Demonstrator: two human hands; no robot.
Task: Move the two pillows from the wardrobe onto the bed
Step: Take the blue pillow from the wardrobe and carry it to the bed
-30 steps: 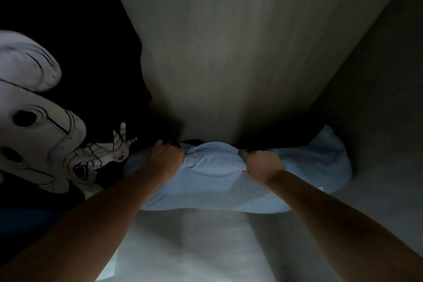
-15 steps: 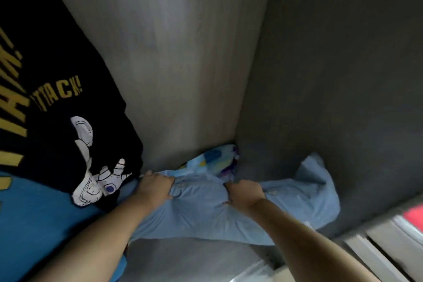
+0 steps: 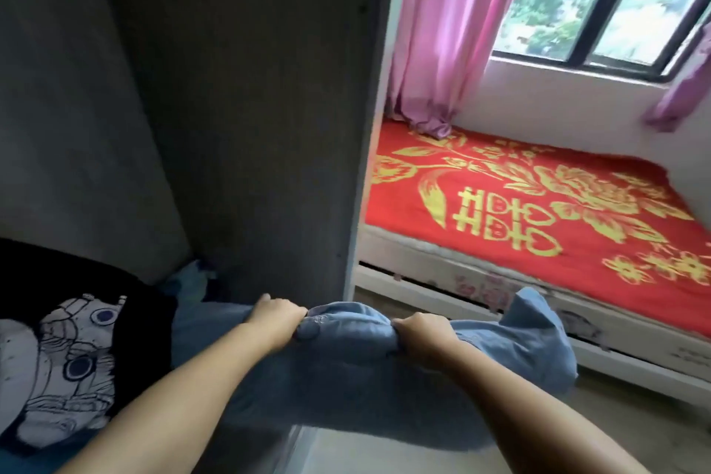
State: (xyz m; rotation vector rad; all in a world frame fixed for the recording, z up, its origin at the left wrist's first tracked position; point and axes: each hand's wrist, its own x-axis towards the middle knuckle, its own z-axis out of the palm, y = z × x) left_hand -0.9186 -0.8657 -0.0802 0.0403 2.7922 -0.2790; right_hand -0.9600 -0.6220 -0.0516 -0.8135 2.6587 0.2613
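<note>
A light blue pillow [image 3: 346, 369] hangs between my hands at the open front of the wardrobe [image 3: 250, 88], its right end past the wardrobe's side panel. My left hand [image 3: 275, 319] grips its top edge on the left. My right hand [image 3: 423, 335] grips the same edge further right. A second, patterned blue pillow [image 3: 192, 277] lies partly hidden in the wardrobe's back corner. The bed [image 3: 538, 212], covered by a red and gold blanket, stands to the right under the window.
A black shirt with a white print [image 3: 69, 350] hangs at the left inside the wardrobe. Pink curtains [image 3: 446, 31] fall onto the bed's far end. A strip of floor [image 3: 384, 446] runs between the wardrobe and the bed frame.
The view has swung right, bringing the bed and window into sight. Both hands have pulled the blue pillow out toward the wardrobe's front, uncovering the patterned pillow behind.
</note>
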